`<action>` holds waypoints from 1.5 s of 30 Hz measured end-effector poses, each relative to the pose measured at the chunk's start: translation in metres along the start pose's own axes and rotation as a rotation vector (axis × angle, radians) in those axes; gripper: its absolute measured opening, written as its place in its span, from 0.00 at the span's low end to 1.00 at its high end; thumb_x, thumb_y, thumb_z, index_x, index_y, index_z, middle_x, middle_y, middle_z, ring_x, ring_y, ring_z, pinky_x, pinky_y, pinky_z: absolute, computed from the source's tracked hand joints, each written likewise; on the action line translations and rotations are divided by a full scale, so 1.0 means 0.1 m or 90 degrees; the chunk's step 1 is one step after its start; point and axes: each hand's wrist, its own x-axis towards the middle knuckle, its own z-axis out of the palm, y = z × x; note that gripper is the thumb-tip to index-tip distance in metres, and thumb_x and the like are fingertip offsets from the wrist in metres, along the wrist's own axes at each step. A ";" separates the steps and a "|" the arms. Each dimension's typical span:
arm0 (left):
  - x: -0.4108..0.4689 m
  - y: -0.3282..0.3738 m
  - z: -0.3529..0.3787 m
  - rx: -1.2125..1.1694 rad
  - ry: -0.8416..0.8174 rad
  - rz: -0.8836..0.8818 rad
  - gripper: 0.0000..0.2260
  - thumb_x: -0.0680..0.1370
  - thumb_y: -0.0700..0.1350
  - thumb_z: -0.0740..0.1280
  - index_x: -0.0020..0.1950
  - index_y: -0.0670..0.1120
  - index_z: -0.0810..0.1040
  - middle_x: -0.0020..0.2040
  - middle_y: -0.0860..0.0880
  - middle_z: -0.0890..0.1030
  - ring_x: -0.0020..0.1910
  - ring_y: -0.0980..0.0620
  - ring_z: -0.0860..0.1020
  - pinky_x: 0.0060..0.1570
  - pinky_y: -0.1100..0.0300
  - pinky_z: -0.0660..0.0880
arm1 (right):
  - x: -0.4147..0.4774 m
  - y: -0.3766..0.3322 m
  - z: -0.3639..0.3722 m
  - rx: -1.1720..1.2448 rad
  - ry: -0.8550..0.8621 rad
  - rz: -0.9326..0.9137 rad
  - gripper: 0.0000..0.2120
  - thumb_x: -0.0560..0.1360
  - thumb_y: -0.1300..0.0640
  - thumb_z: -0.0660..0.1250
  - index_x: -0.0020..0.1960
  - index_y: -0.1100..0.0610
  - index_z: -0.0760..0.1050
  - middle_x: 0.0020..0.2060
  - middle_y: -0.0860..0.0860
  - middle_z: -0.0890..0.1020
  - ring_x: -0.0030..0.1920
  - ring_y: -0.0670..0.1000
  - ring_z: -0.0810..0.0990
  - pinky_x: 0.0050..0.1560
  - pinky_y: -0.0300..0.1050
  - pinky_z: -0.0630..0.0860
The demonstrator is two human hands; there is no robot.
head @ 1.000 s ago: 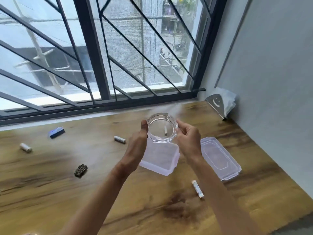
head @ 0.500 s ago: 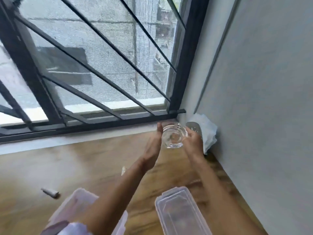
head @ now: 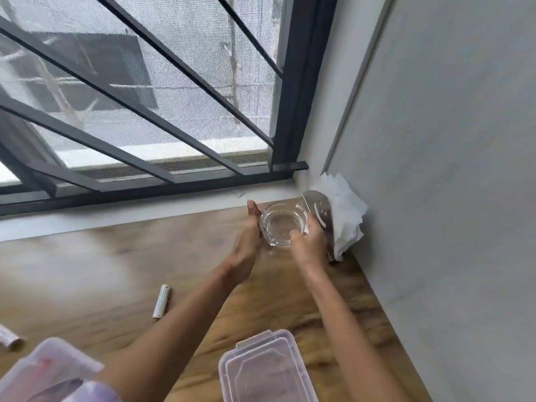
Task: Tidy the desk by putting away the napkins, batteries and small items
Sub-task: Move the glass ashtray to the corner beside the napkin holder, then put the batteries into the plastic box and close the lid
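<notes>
The tabletop (head: 116, 256) is carrying loose clutter, so I'm judging the job maybe a third done. A plastic box (head: 43, 369) is sitting at the near left edge, too blurred to tell its contents; its lid (head: 266, 369) is lying apart, near my right forearm. The napkins (head: 345, 216) are standing in the metal holder (head: 319, 210) in the far right corner against the wall – that part is looking finished. I'm holding the glass dish (head: 282, 224) just beside the holder with both hands: left hand (head: 246, 245) is gripping the left rim, thumb on top; right hand (head: 309, 245) is curling its fingers (head: 295, 236) over the right rim. Can't tell whether the dish is touching the wood. It's looking empty. One battery (head: 161, 301) is lying mid-tabletop, a second battery (head: 8, 340) at the left edge: both are needing the box, then the lid, by my read.
</notes>
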 end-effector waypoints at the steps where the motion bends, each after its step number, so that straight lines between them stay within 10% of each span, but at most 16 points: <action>1: 0.02 -0.02 0.01 -0.014 -0.008 0.002 0.22 0.81 0.55 0.38 0.59 0.50 0.70 0.42 0.60 0.80 0.31 0.71 0.76 0.28 0.80 0.68 | 0.02 0.02 0.02 0.006 -0.001 0.004 0.26 0.70 0.61 0.60 0.68 0.61 0.67 0.66 0.56 0.72 0.67 0.54 0.69 0.68 0.52 0.65; 4: -0.03 -0.01 0.03 -0.028 -0.032 -0.008 0.27 0.82 0.54 0.39 0.72 0.39 0.61 0.58 0.51 0.70 0.40 0.67 0.74 0.30 0.81 0.68 | 0.04 0.07 0.06 0.024 0.001 0.013 0.27 0.72 0.60 0.62 0.70 0.61 0.65 0.69 0.55 0.69 0.69 0.53 0.67 0.70 0.51 0.63; 15: -0.30 0.07 0.03 0.014 -0.026 -0.010 0.27 0.82 0.53 0.38 0.74 0.40 0.57 0.62 0.54 0.65 0.54 0.61 0.65 0.36 0.83 0.65 | -0.15 0.01 0.03 -0.038 0.039 -0.082 0.24 0.75 0.63 0.61 0.70 0.60 0.64 0.71 0.53 0.65 0.72 0.49 0.61 0.72 0.39 0.54; 22: -0.75 -0.06 -0.35 0.033 0.069 0.026 0.31 0.77 0.63 0.40 0.76 0.47 0.52 0.76 0.51 0.53 0.74 0.53 0.56 0.74 0.56 0.50 | -0.67 -0.19 0.05 -0.036 0.004 -0.170 0.19 0.77 0.61 0.62 0.67 0.59 0.69 0.65 0.52 0.74 0.61 0.46 0.72 0.66 0.38 0.65; 32: -2.22 -0.18 -1.32 0.198 0.295 0.133 0.31 0.74 0.62 0.44 0.70 0.49 0.68 0.69 0.54 0.69 0.65 0.62 0.63 0.64 0.64 0.57 | -1.97 -0.35 0.41 0.043 -0.122 -0.134 0.15 0.76 0.61 0.63 0.63 0.58 0.73 0.60 0.52 0.78 0.60 0.48 0.75 0.62 0.42 0.70; 37: -2.65 -0.45 -1.92 0.248 0.429 0.053 0.24 0.80 0.56 0.47 0.64 0.44 0.74 0.63 0.42 0.76 0.57 0.46 0.73 0.49 0.61 0.63 | -2.69 -0.16 0.69 0.086 -0.118 -0.004 0.21 0.76 0.59 0.63 0.68 0.57 0.66 0.65 0.52 0.72 0.66 0.52 0.70 0.65 0.47 0.68; 45: -2.72 -0.70 -2.28 0.236 0.338 0.017 0.24 0.80 0.59 0.48 0.58 0.46 0.78 0.58 0.42 0.79 0.56 0.43 0.75 0.51 0.53 0.71 | -3.35 -0.15 1.00 0.061 -0.117 0.005 0.29 0.76 0.65 0.56 0.75 0.53 0.53 0.69 0.51 0.68 0.67 0.50 0.68 0.63 0.39 0.65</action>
